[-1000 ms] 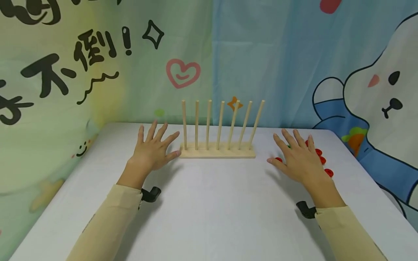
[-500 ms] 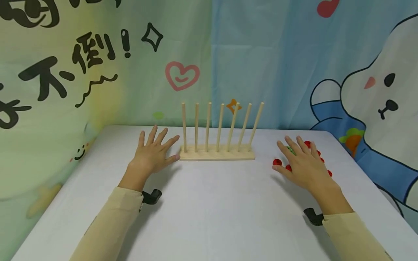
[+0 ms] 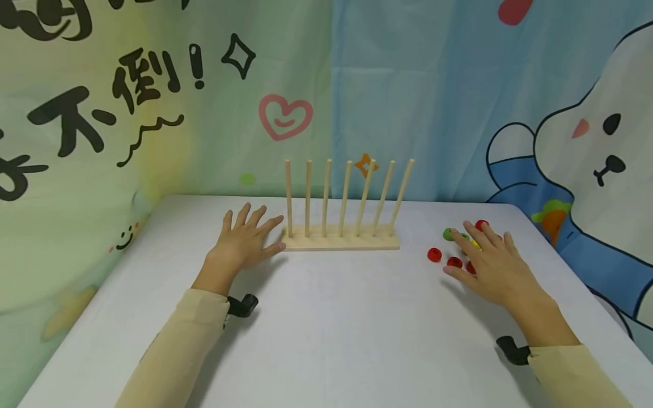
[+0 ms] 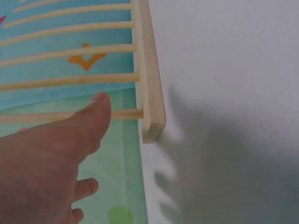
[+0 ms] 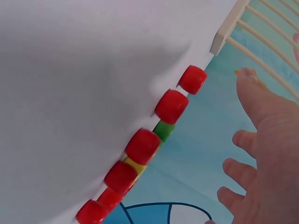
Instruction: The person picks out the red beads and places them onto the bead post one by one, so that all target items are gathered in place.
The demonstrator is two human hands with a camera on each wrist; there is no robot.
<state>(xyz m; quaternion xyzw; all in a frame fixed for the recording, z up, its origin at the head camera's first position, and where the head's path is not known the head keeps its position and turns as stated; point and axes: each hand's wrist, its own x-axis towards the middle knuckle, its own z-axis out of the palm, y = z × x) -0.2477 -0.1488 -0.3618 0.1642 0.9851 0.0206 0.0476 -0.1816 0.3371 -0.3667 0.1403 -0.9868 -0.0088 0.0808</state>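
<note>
A pale wooden rack (image 3: 342, 245) with a row of upright pegs stands near the far side of the table. Beside its left end is my left hand (image 3: 237, 245), fingers spread and holding nothing; whether the thumb touches the wood I cannot tell. In the left wrist view the thumb (image 4: 100, 105) overlaps the nearest peg (image 4: 126, 114). My right hand (image 3: 497, 275) hovers, fingers spread, over a group of beads on the right. Several red beads (image 3: 434, 254), green beads (image 3: 448, 234) and a yellow bead (image 5: 135, 167) show; the hand hides others. Nothing is in its grasp.
The white table (image 3: 326, 328) reaches up to a printed cloth backdrop (image 3: 398, 85) at the back. A black wrist-worn piece (image 3: 242, 306) sits at the left cuff, and another black piece (image 3: 513, 350) at the right cuff.
My right hand has drawn back toward me and to the right, uncovering more red, green and yellow beads. The left hand has shifted only slightly. The rack stands where it was.
</note>
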